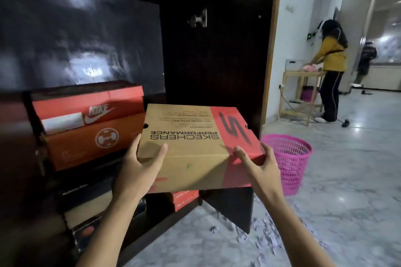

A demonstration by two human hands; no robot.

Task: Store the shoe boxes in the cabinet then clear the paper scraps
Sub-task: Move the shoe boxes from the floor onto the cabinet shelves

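We hold the brown Skechers box [195, 147] in the air at the mouth of the cabinet [86, 39]. Our left hand [138, 171] and right hand [258, 167] are each clamped on a near corner, thumbs on the lid, fingers [135, 142] curled round the sides. It hangs just right of the Nike box [86, 110], which is stacked on an orange box [93, 143], and rests on no shelf yet. We judge that its far left corner could clip that stack, or its right edge could catch the open door [234, 50]. Gripped only at the near end, the far end may sag. The paper scraps [267, 230] are strewn on the floor near the pink basket [290, 158], and could slide underfoot.
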